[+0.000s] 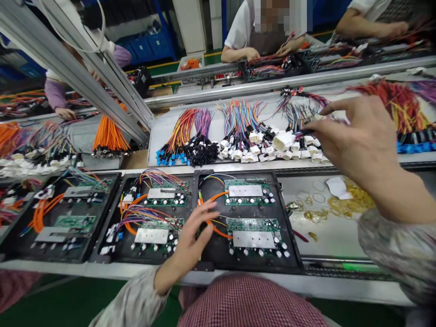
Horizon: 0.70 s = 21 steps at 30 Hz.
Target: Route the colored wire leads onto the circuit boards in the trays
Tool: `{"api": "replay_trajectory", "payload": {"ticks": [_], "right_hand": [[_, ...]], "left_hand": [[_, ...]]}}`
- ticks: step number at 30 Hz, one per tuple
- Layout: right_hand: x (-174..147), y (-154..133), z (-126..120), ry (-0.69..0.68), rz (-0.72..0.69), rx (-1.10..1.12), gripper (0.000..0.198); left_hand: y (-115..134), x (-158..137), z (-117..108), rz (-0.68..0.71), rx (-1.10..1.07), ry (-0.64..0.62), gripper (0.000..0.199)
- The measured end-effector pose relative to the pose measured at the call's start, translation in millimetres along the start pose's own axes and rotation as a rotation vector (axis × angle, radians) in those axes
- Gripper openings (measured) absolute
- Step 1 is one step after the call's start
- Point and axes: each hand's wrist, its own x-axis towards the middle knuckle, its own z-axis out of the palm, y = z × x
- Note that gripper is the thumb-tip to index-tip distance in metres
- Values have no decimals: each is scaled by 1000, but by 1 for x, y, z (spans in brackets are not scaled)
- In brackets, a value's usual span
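Observation:
My right hand [357, 136] is raised over the rear shelf, thumb and forefinger pinching a wire harness just behind its white connector [284, 141]. Below it, more harnesses with white plugs [238, 152] lie in a row. My left hand [192, 236] hovers at the left side of the nearest black tray [209, 254], fingers stretched out and holding nothing. In that tray are two green circuit boards, an upper one with a silver plate [245, 190] and a lower one with a silver plate [254, 239]. Orange wires [218, 229] run from the boards close to my left fingertips.
More black trays with wired boards [151, 236] stand to the left. Yellow rubber bands [350, 200] lie on the right. Bundles with blue plugs [170, 154] and orange cables [109, 136] fill the shelf beside a metal post [126, 86]. Co-workers sit across the line.

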Motion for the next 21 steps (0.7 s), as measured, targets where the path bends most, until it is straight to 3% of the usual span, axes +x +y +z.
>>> {"api": "replay_trajectory", "payload": {"ticks": [2,4,5,9,13,18,21], "right_hand": [[-23,-23,-16,26,-180,29,31],[-45,-44,-25,11,-302,73,27],[-53,-52,-28,5,-319,88,26],[-75,-73,-28,-20,-291,115,25],[-88,-83,-16,-106,-354,197,27],[-101,-86,-8,-209,-276,240,41],[-103,-86,-8,-212,-249,230,37]], "left_hand": [[16,22,13,-114,-389,120,37],[29,39,30,-177,-718,112,49],[33,44,37,-172,-780,109,53],[40,48,55,-146,-722,-27,51],[34,45,52,-203,-654,-104,36],[23,46,44,-274,-680,-188,69],[18,47,40,-273,-676,-189,67]]}}
